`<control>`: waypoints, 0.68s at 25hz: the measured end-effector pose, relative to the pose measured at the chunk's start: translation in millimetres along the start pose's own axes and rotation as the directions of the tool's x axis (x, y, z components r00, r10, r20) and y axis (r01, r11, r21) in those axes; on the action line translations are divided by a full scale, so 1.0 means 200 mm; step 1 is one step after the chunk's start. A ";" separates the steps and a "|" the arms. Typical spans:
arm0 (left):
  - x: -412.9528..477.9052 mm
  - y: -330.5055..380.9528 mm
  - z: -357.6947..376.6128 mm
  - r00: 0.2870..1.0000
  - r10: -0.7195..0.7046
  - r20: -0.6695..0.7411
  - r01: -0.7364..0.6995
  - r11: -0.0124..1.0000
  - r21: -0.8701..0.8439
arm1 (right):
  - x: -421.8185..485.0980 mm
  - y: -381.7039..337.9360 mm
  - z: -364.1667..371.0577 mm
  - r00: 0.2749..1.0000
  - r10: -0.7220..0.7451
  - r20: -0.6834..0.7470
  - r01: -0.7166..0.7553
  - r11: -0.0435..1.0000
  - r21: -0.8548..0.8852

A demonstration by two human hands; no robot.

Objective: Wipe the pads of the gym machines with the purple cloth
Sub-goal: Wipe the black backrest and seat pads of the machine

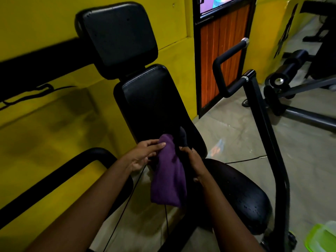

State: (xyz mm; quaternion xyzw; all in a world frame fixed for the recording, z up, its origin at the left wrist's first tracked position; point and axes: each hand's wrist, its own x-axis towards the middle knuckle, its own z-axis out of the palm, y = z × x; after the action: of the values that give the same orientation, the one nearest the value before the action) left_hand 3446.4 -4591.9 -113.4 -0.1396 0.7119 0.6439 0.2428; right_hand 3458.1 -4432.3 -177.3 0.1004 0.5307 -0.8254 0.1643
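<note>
A purple cloth (pixel 169 179) hangs in front of the lower end of the black back pad (pixel 154 99) of a gym machine. My left hand (pixel 145 153) pinches the cloth's top corner, fingers laid over it. On the cloth's right edge, my right hand (pixel 192 162) grips with curled fingers, and a dark fold sticks up just above it. A black headrest pad (pixel 118 33) stands above the back pad. The black seat pad (pixel 241 193) lies below and to the right, with small drops on its surface.
A yellow wall runs along the left, with a black arm bar (pixel 54 179) low in front of it. The machine's black handle (pixel 229 57) and frame rise on the right. Behind it stands another machine with roller pads (pixel 291 66). A green container (pixel 321 239) sits at bottom right.
</note>
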 end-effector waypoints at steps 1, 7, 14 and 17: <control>0.02 0.00 0.01 0.999 -0.040 -0.001 0.040 0.998 -0.045 | 0.00 -0.01 0.00 0.999 0.041 0.003 -0.041 0.999 -0.011; 0.09 0.05 0.04 0.968 0.059 -0.243 -0.072 0.996 -0.044 | -0.07 0.05 0.04 0.876 -0.449 -0.173 0.374 0.861 -0.344; 0.08 0.30 0.00 0.965 0.245 -0.089 -0.250 0.967 -0.047 | 0.17 0.11 0.41 0.698 -0.705 -0.121 0.664 0.702 -0.258; 0.13 0.37 -0.16 0.804 0.467 -0.368 -0.366 0.876 0.313 | 0.36 0.07 0.48 0.695 -0.621 -0.362 0.643 0.763 -0.073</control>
State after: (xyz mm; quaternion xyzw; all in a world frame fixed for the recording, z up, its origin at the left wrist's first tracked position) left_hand 3381.4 -4610.3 -62.1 -0.0896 0.8294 0.5486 -0.0555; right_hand 3398.1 -4536.5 -174.2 0.0683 0.5289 -0.8131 -0.2336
